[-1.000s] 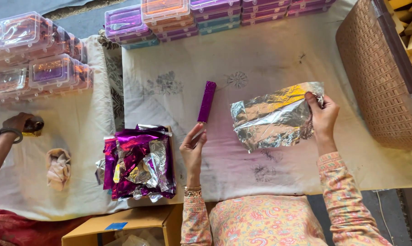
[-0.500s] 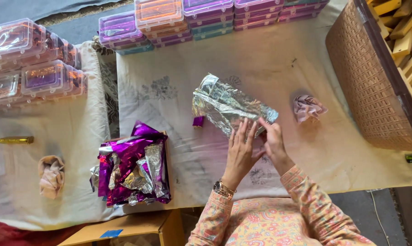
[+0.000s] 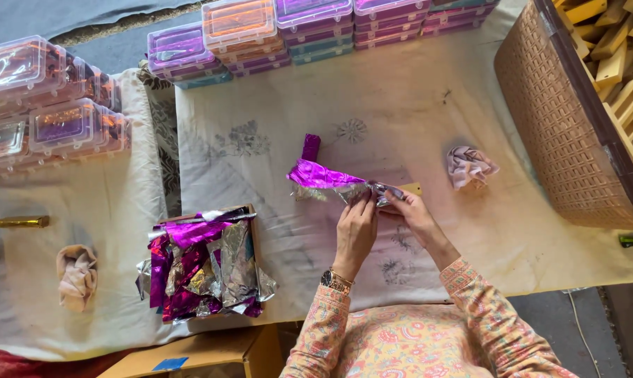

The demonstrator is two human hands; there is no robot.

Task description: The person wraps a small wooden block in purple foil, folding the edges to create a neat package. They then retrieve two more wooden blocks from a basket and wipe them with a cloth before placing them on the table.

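My left hand (image 3: 357,222) and my right hand (image 3: 409,208) both grip a sheet of foil (image 3: 325,178), purple on one side and silver on the other, folded around a stick on the cloth-covered table (image 3: 274,112). A yellowish end (image 3: 412,188) of the stick shows just right of my right hand. A purple wrapped stick (image 3: 309,147) lies on the cloth just beyond the foil. To my left lies a pile of purple and silver foil sheets (image 3: 206,264) on a cardboard box.
Stacked clear plastic boxes (image 3: 253,31) line the far edge and the left (image 3: 47,98). A woven brown basket (image 3: 568,119) of wooden pieces stands at right. Crumpled cloths (image 3: 470,166) (image 3: 77,274), a gold wrapped stick (image 3: 22,222) and a cardboard box (image 3: 190,353) lie around.
The foil sheet went from open in my right hand to laid on the table, then folded purple side out. My left hand let go of the purple stick. The other person's hand left view.
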